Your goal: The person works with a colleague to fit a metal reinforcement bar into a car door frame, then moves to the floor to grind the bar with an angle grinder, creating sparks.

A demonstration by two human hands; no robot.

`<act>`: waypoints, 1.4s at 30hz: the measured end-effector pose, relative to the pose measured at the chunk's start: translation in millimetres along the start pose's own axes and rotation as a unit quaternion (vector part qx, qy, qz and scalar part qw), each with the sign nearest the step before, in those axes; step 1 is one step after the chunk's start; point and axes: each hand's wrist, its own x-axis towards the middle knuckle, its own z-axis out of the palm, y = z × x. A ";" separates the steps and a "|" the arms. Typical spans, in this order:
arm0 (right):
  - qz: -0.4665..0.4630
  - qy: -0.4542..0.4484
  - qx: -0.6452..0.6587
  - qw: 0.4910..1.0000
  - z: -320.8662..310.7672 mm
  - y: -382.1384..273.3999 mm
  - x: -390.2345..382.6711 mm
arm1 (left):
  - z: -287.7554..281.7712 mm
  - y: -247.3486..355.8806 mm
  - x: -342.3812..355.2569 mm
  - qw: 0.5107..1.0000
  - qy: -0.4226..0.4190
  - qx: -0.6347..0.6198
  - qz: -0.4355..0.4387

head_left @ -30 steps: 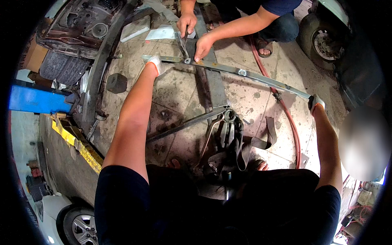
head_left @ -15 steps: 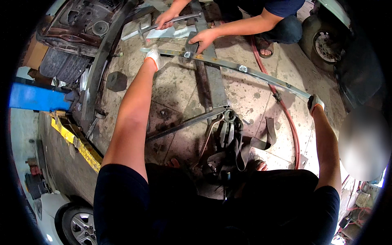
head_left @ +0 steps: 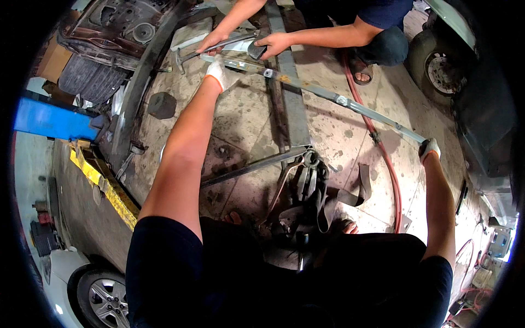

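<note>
A long, narrow metal bar (head_left: 314,90) with rusty patches and holes slants across in front of me, from upper left to lower right. My left hand (head_left: 220,75), in a white glove with an orange cuff, is closed around its far-left end. At its right end my gloved right hand (head_left: 430,149) grips it, with the fingers partly hidden. Across from me a co-worker's hand (head_left: 214,41) holds a hammer (head_left: 191,56), its head low beside the bar's left end. The co-worker's other hand (head_left: 275,44) holds a dark metal block (head_left: 256,51) just beyond the bar.
Below the bar lies a steel beam frame (head_left: 298,117). A red hose (head_left: 385,164) runs along the floor at right. Dark straps (head_left: 328,210) lie by my feet. A dark hexagonal block (head_left: 162,105), a blue lift arm (head_left: 57,120) and a yellow beam (head_left: 104,183) are at left.
The bar and both my hands sit slightly farther right in view, its left end higher. The co-worker's hammer has swung down and left; the dark block has come away from the bar.
</note>
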 end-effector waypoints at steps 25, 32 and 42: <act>-0.073 0.118 0.032 0.990 -113.7 -70.0 98.7 | 60.8 -49.4 -21.4 0.989 0.099 -0.101 -0.043; -0.067 0.144 0.057 0.986 -96.2 -31.6 103.9 | 33.8 -24.2 -35.6 0.976 0.210 -0.051 0.016; -0.085 0.095 0.040 0.991 -131.7 -52.7 173.7 | 24.2 -30.2 -25.8 0.980 0.200 0.014 0.001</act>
